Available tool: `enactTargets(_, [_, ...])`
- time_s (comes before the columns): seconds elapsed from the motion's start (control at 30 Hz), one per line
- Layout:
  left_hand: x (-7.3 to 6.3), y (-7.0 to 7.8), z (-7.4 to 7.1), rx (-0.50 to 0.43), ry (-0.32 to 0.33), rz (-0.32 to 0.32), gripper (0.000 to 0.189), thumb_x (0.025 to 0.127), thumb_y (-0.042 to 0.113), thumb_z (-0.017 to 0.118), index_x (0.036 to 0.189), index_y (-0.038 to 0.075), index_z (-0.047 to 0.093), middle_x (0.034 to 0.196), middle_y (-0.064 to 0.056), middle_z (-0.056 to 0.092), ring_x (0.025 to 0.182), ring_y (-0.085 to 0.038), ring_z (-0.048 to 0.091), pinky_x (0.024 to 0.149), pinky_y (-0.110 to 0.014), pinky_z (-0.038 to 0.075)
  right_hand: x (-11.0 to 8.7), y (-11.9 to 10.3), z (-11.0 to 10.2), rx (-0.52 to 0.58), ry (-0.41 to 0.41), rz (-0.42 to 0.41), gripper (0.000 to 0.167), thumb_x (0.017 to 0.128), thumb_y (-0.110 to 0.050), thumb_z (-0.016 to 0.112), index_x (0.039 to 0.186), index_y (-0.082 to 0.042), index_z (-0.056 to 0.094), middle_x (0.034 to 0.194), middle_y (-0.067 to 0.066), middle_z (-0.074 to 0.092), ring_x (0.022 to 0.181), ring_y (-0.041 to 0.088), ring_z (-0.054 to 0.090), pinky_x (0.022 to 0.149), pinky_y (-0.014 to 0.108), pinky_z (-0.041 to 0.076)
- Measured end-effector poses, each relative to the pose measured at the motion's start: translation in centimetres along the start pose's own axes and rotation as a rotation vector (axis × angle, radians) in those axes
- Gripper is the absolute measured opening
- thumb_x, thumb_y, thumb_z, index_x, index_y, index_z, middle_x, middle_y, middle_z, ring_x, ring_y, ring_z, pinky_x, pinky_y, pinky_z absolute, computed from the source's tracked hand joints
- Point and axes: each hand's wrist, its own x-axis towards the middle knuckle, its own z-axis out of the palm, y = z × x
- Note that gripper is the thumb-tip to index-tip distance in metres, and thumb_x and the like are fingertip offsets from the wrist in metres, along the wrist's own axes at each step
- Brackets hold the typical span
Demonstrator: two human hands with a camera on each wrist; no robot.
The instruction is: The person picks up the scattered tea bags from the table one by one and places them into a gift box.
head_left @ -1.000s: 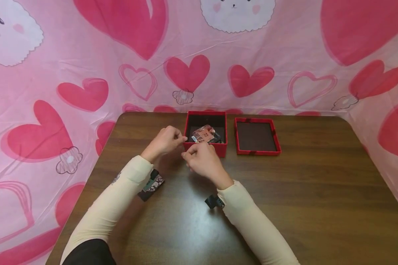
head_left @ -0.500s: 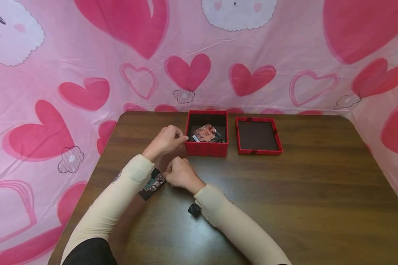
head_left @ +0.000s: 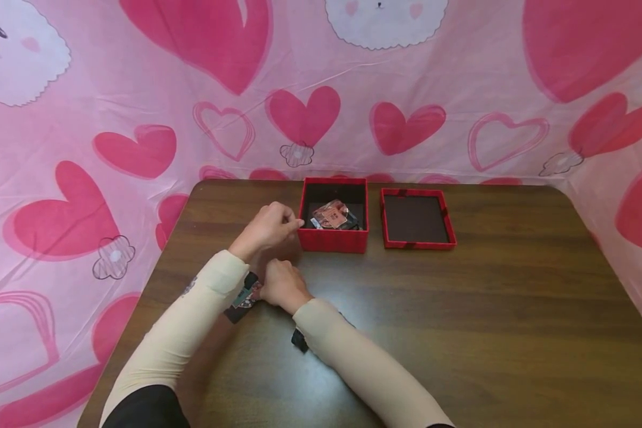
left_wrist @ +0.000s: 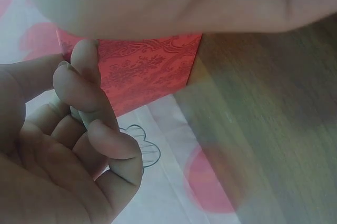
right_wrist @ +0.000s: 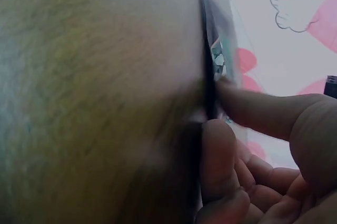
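Note:
My left hand point(head_left: 267, 229) is at the left front corner of an open red box point(head_left: 333, 241), its thumb and forefinger pinching the rim. In the left wrist view, the box's patterned red wall point(left_wrist: 147, 71) shows behind the curled fingers. On the table to the left, my right hand point(head_left: 283, 285) pinches the edge of a flat dark packet point(head_left: 239, 304) with a floral print, partly covered by the left sleeve. The right wrist view has the thumb on the packet's printed face point(right_wrist: 218, 58) and a finger at its edge. Inside the box lies a brown printed packet point(head_left: 333, 215).
A red lid point(head_left: 417, 220) with a dark inside lies upturned to the right of the box. The brown wooden table point(head_left: 492, 309) ends at a pink heart-printed cloth point(head_left: 353, 119) behind and on the sides. Both forearms reach in from the front.
My right hand has moved from the front of the box down and left to the dark packet and now pinches its edge. The left hand has stayed at the box corner.

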Motion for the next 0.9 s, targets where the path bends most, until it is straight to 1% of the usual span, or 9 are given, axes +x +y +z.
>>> enactTargets(0.17, [0.1,0.3,-0.3,0.005,-0.002,-0.004,0.033,0.098,0.022,0.068,0.073,0.001,0.070,0.067,-0.013,0.065,0.066,-0.021,0.054,0.060,-0.034,0.043,0.2,-0.6,0.0,-0.039,-0.006,0.048,0.035,0.074,-0.035,0.091,0.073,-0.014,0.062,0.067,0.001,0.058,0.064,0.019,0.057,0.054,0.037,0.046])
enactTargets(0.23, [0.2,0.3,-0.3,0.016,0.001,0.002,0.033,0.098,0.023,0.067,0.074,0.001,0.070,0.067,-0.012,0.065,0.065,-0.020,0.053,0.059,-0.033,0.042,0.3,-0.8,0.0,-0.065,0.001,0.050,0.033,0.075,-0.033,0.089,0.073,-0.015,0.061,0.069,0.001,0.058,0.067,0.020,0.057,0.054,0.039,0.047])
enactTargets(0.33, [0.3,0.2,-0.4,0.013,0.002,0.002,0.032,0.098,0.022,0.068,0.075,0.000,0.070,0.066,-0.012,0.065,0.063,-0.021,0.052,0.057,-0.033,0.042,0.3,-0.9,0.0,-0.070,-0.021,0.058,0.031,0.076,-0.031,0.088,0.075,-0.015,0.062,0.071,0.001,0.058,0.068,0.020,0.058,0.057,0.040,0.048])
enactTargets(0.47, [0.1,0.1,-0.3,-0.012,0.002,-0.013,0.030,0.097,0.021,0.069,0.075,0.002,0.070,0.066,-0.010,0.063,0.064,-0.022,0.053,0.056,-0.034,0.042,0.0,-0.9,0.2,-0.014,-0.062,0.061,0.031,0.076,-0.032,0.089,0.077,-0.015,0.063,0.070,-0.001,0.058,0.066,0.018,0.056,0.058,0.038,0.047])
enactTargets(0.53, [-0.1,0.0,-0.1,-0.017,0.001,-0.014,0.030,0.097,0.022,0.069,0.073,0.004,0.069,0.065,-0.008,0.062,0.064,-0.022,0.053,0.057,-0.034,0.042,-0.3,-0.6,0.3,0.031,-0.062,0.041,0.030,0.078,-0.029,0.088,0.073,-0.014,0.062,0.065,-0.001,0.057,0.060,0.018,0.054,0.055,0.035,0.044])
enactTargets(0.6, [-0.1,-0.1,0.0,-0.009,0.005,-0.004,0.031,0.097,0.022,0.069,0.070,0.006,0.068,0.064,-0.008,0.062,0.065,-0.022,0.053,0.058,-0.034,0.042,-0.4,-0.3,0.3,0.077,-0.031,-0.002,0.028,0.079,-0.024,0.085,0.067,-0.013,0.062,0.059,-0.001,0.055,0.056,0.016,0.051,0.052,0.033,0.040])
enactTargets(0.7, [-0.1,-0.4,0.1,0.008,0.010,0.012,0.033,0.098,0.024,0.068,0.068,0.007,0.068,0.064,-0.007,0.063,0.065,-0.020,0.053,0.059,-0.033,0.042,-0.4,0.5,0.5,0.137,0.055,-0.074,0.024,0.079,-0.017,0.081,0.062,-0.014,0.065,0.053,-0.006,0.054,0.053,0.013,0.050,0.051,0.027,0.039])
enactTargets(0.77, [-0.1,-0.4,0.2,0.010,0.013,0.014,0.034,0.098,0.024,0.068,0.069,0.006,0.069,0.064,-0.008,0.064,0.066,-0.020,0.053,0.059,-0.033,0.042,-0.4,0.9,0.5,0.181,0.108,-0.104,0.019,0.079,-0.015,0.081,0.065,-0.014,0.068,0.053,-0.009,0.056,0.054,0.010,0.053,0.053,0.025,0.041])
enactTargets(0.9, [0.0,-0.4,0.2,0.010,0.006,0.015,0.035,0.098,0.025,0.067,0.072,0.003,0.071,0.068,-0.012,0.067,0.066,-0.020,0.054,0.060,-0.033,0.042,-0.5,1.6,0.2,0.266,0.155,-0.113,0.011,0.081,-0.012,0.079,0.073,-0.013,0.072,0.055,-0.010,0.061,0.056,0.008,0.057,0.056,0.023,0.045])
